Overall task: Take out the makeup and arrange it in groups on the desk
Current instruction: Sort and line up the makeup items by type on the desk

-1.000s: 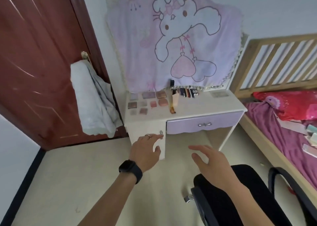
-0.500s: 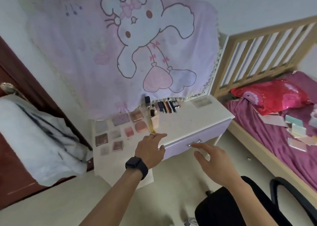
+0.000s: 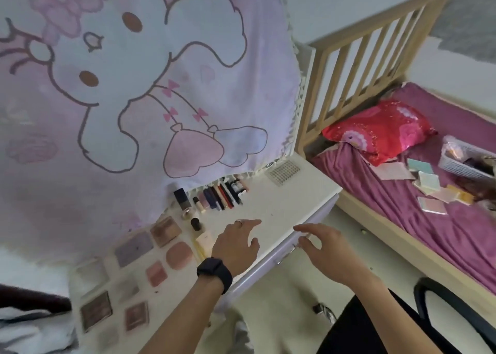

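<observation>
Head view: the desk (image 3: 295,192) runs diagonally from lower left to centre right of the frame. The makeup is already laid out on it, with palettes (image 3: 134,249) at lower left and a row of tubes (image 3: 222,192) at the centre, long axes pointing away from the person. More compacts (image 3: 429,181) and a basket (image 3: 464,163) lie on the bed (image 3: 456,246), well apart at right.

Both hands are empty, fingers loose and spread. The left hand (image 3: 236,243) hovers over the desk's front edge. The right hand (image 3: 331,251) is just right of the drawer (image 3: 257,275), fingertips near its handle (image 3: 288,254). It is the nearer hand, so the pull is likely its job, toward lower right.
</observation>
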Demonstrator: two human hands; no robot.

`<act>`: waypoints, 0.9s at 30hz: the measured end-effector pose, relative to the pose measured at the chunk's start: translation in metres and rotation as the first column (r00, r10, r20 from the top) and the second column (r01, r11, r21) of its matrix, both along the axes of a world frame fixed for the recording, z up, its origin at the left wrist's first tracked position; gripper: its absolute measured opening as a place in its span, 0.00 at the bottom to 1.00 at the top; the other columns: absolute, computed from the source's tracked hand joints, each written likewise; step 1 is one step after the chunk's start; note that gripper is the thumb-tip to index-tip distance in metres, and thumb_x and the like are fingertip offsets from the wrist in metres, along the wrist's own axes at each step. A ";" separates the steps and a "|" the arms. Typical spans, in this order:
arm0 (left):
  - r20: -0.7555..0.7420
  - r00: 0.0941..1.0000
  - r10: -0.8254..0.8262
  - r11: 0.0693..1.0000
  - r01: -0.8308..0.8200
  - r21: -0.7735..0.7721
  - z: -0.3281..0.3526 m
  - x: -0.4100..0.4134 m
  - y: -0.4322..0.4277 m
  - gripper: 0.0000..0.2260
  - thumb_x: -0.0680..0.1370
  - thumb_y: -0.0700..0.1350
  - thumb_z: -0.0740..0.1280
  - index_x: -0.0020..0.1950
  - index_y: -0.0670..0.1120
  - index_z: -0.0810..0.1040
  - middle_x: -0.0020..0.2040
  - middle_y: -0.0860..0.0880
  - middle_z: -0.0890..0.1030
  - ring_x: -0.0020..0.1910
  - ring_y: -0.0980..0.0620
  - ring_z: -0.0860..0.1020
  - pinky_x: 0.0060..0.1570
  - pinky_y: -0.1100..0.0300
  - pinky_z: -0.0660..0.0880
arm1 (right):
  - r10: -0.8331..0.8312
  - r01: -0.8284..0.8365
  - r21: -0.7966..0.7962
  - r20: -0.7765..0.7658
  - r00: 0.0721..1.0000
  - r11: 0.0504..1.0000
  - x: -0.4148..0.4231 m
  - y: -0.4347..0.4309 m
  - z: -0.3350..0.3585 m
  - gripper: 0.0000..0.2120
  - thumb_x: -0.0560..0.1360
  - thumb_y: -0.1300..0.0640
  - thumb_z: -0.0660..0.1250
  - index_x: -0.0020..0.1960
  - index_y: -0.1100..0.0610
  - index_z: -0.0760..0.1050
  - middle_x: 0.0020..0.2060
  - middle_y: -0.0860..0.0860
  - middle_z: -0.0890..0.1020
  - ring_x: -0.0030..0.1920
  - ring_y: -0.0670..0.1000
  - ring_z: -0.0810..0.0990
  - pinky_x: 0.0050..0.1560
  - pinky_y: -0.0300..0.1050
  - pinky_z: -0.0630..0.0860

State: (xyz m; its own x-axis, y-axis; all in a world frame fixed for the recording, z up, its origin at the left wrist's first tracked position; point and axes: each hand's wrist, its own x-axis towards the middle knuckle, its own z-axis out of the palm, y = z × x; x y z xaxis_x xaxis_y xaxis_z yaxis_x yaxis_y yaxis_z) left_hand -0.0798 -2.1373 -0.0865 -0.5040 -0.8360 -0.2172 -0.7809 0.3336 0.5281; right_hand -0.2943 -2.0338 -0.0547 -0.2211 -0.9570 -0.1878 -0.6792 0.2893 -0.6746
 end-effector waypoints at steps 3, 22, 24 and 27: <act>-0.009 0.999 -0.053 0.998 0.053 0.017 -0.009 -0.023 -0.040 0.21 0.83 0.49 0.59 0.76 0.59 0.64 0.75 0.53 0.68 0.72 0.50 0.66 0.68 0.53 0.68 | -0.063 0.064 0.031 -0.027 0.998 0.997 -0.021 -0.032 -0.002 0.13 0.81 0.52 0.66 0.65 0.42 0.79 0.59 0.45 0.82 0.62 0.49 0.79 0.65 0.46 0.74; 0.046 0.999 0.029 0.978 -0.038 0.205 -0.093 -0.203 -0.201 0.23 0.82 0.49 0.59 0.77 0.56 0.63 0.75 0.52 0.67 0.72 0.49 0.66 0.68 0.52 0.68 | 0.075 -0.046 0.248 -0.108 0.991 0.968 -0.203 -0.234 -0.080 0.14 0.82 0.50 0.64 0.66 0.41 0.77 0.63 0.41 0.79 0.66 0.45 0.75 0.65 0.36 0.64; 0.073 0.995 0.065 0.973 -0.080 0.218 -0.101 -0.214 -0.206 0.23 0.82 0.49 0.59 0.77 0.55 0.63 0.76 0.51 0.66 0.73 0.49 0.65 0.68 0.52 0.68 | 0.148 -0.110 0.261 -0.129 0.980 0.959 -0.215 -0.257 -0.092 0.14 0.82 0.50 0.63 0.67 0.43 0.77 0.65 0.43 0.79 0.66 0.46 0.75 0.63 0.34 0.61; 0.097 0.978 0.183 0.946 -0.202 0.253 -0.121 -0.230 -0.213 0.23 0.81 0.49 0.59 0.77 0.55 0.62 0.78 0.51 0.61 0.74 0.48 0.62 0.70 0.53 0.66 | 0.269 -0.225 0.296 -0.117 0.956 0.928 -0.230 -0.298 -0.119 0.15 0.82 0.50 0.64 0.68 0.43 0.77 0.67 0.44 0.78 0.66 0.48 0.75 0.64 0.37 0.66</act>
State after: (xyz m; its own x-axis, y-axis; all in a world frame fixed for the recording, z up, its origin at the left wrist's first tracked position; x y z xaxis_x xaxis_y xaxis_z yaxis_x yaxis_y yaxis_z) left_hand -0.3098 -2.3501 -0.2071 -0.3139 -0.8253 -0.4695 -0.8555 0.0313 0.5169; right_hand -0.5245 -2.3321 -0.1733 -0.0316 -0.8998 -0.4352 -0.8413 0.2591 -0.4744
